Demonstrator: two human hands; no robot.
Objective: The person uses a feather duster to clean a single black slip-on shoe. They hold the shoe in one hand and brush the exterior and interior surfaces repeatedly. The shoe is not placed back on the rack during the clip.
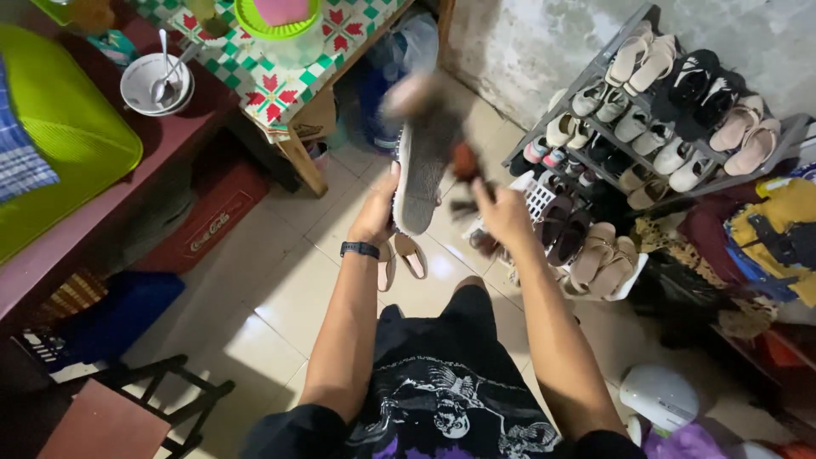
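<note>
Grey knit shoe (422, 161) in left hand (376, 212); right hand (503, 214) beside its ribbed sole.

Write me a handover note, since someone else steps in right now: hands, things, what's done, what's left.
Left hand: fingers grip the grey shoe, sole up, raised over the floor.
Right hand: at the shoe's side with a dark brush, blurred.
Shoe rack stands to the right, full of pairs; a pair of sandals lies on the tiles below.
Done: shoe picked up.
Left: the brushing looks unfinished; shoe not set down.
</note>
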